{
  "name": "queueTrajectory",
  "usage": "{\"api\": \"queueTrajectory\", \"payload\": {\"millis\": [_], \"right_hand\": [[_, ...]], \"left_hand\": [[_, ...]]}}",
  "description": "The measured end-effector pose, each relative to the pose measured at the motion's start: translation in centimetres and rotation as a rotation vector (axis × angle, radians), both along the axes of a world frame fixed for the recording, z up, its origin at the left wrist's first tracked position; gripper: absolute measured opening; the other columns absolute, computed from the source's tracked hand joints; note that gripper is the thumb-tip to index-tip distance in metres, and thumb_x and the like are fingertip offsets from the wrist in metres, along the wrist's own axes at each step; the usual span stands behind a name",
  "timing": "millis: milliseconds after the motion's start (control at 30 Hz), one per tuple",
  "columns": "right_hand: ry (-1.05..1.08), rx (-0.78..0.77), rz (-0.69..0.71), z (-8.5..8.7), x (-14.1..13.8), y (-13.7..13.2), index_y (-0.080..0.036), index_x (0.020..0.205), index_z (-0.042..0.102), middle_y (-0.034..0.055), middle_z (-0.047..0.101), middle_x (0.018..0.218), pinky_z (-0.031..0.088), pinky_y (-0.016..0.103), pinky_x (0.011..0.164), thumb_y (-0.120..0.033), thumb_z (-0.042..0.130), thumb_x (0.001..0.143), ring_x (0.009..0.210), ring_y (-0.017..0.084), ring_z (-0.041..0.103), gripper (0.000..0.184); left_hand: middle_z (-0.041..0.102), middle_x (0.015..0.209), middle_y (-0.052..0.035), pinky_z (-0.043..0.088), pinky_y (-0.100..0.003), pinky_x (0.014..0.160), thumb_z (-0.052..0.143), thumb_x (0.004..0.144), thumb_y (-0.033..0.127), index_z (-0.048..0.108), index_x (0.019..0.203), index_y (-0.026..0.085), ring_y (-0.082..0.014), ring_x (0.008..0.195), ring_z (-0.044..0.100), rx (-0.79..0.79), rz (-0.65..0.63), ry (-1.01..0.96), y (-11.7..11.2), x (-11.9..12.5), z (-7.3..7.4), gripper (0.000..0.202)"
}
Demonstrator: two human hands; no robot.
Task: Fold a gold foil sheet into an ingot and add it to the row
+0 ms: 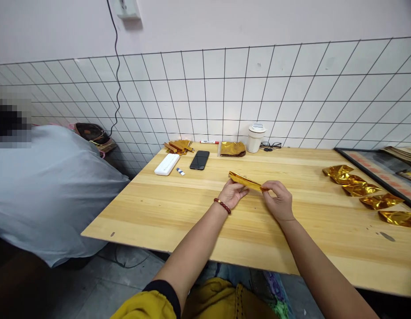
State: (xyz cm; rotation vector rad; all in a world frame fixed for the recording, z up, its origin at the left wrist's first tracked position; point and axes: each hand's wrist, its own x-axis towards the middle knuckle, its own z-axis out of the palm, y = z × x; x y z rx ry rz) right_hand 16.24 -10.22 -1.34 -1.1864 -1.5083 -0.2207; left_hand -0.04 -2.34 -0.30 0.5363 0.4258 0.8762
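A narrow folded strip of gold foil paper (244,180) is held between my two hands, a little above the wooden table (152,212). My left hand (232,193), with a dark red bead bracelet at the wrist, supports the strip from below near its left end. At its right end, my right hand (279,199) pinches the foil between thumb and fingers. Off to the right lie several folded gold foil pieces (361,189) in a slanting row.
Toward the back stand a white lidded cup (256,139), a stack of gold foil sheets (232,149), a black phone (199,160) and a white power bank (167,164). Gold strips (179,146) lie beyond. A black-framed panel (385,170) is right; a person in grey (55,190) sits left.
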Motion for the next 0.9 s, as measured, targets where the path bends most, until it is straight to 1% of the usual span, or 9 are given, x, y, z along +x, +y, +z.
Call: {"api": "queueTrajectory", "payload": {"millis": [100,167,267,367,600,667,767,833,900], "right_hand": [[-0.135,0.038,0.002,0.3,-0.2,-0.3,-0.024,0.088,0.067,0.0053,0.066,0.091,0.052,0.037,0.077,-0.009,0.056,0.081,0.085,0.021,0.063,0.02],[-0.182,0.037,0.006,0.3,-0.4,-0.4,-0.024,0.091,0.066,0.0062,0.065,0.097,0.052,0.039,0.079,-0.006,0.055,0.077,0.09,0.022,0.062,0.025],[-0.204,0.023,-0.014,0.1,-0.5,-0.4,-0.024,0.098,0.065,0.0087,0.061,0.11,0.051,0.043,0.086,-0.003,0.055,0.071,0.099,0.025,0.06,0.035],[-0.231,0.015,-0.02,0.1,-0.4,-0.4,-0.024,0.101,0.065,0.01,0.056,0.121,0.05,0.045,0.088,-0.001,0.055,0.067,0.101,0.025,0.058,0.042],[-0.283,-0.014,-0.016,0.0,-0.3,-0.3,-0.025,0.103,0.068,0.0097,0.055,0.126,0.049,0.046,0.09,-0.001,0.057,0.068,0.101,0.026,0.057,0.043],[-0.24,-0.034,0.02,0.0,-0.4,-0.2,-0.025,0.102,0.069,0.0091,0.058,0.123,0.05,0.045,0.089,-0.003,0.056,0.071,0.098,0.024,0.059,0.04],[-0.076,-0.075,0.089,0.0,-0.5,0.0,-0.025,0.101,0.069,0.009,0.061,0.116,0.051,0.041,0.087,-0.008,0.056,0.078,0.098,0.022,0.061,0.031],[0.084,-0.11,0.117,-0.1,-0.5,0.2,-0.025,0.097,0.069,0.0087,0.063,0.111,0.051,0.04,0.087,-0.016,0.058,0.082,0.101,0.022,0.061,0.02],[0.255,-0.158,0.133,-0.2,-0.4,0.5,-0.024,0.089,0.07,0.0076,0.065,0.104,0.05,0.039,0.087,-0.026,0.063,0.083,0.099,0.022,0.062,0.009]], "left_hand": [[0.064,0.125,-0.008,0.047,-0.044,0.099,0.068,0.063,-0.005,0.059,0.111,0.021,-0.0206,0.1,0.066,-0.012,-0.003,-0.064,0.1,-0.1,0.2,0.055],[0.058,0.134,-0.0095,0.047,-0.042,0.1,0.067,0.065,-0.005,0.058,0.115,0.021,-0.0218,0.108,0.064,-0.008,0.002,-0.105,0.2,-0.1,0.5,0.057],[0.057,0.135,-0.0091,0.048,-0.04,0.1,0.067,0.075,0.006,0.059,0.115,0.021,-0.022,0.112,0.062,-0.014,0.019,-0.143,0.2,-0.1,0.9,0.044],[0.057,0.135,-0.0085,0.049,-0.039,0.1,0.065,0.083,0.017,0.062,0.113,0.02,-0.0224,0.115,0.061,-0.004,0.017,-0.173,0.1,-0.1,1.2,0.031],[0.059,0.133,-0.0094,0.048,-0.04,0.099,0.067,0.082,0.02,0.064,0.112,0.02,-0.0223,0.112,0.062,0.019,-0.006,-0.173,0.0,-0.3,1.5,0.031],[0.06,0.131,-0.0085,0.048,-0.04,0.099,0.072,0.077,0.017,0.065,0.112,0.021,-0.0216,0.109,0.063,0.028,-0.007,-0.149,0.1,-0.3,1.3,0.036],[0.067,0.121,-0.0072,0.047,-0.041,0.098,0.08,0.061,0.005,0.066,0.108,0.021,-0.022,0.105,0.065,0.088,-0.018,-0.077,0.0,-0.1,0.6,0.052],[0.072,0.105,-0.0073,0.047,-0.042,0.098,0.082,0.054,0.002,0.067,0.102,0.016,-0.0227,0.099,0.066,0.133,-0.019,-0.019,-0.1,0.2,0.2,0.052],[0.073,0.094,-0.0064,0.047,-0.042,0.097,0.085,0.055,0.007,0.067,0.096,0.014,-0.0218,0.092,0.067,0.154,-0.013,-0.002,-0.3,0.4,0.0,0.046]]}}
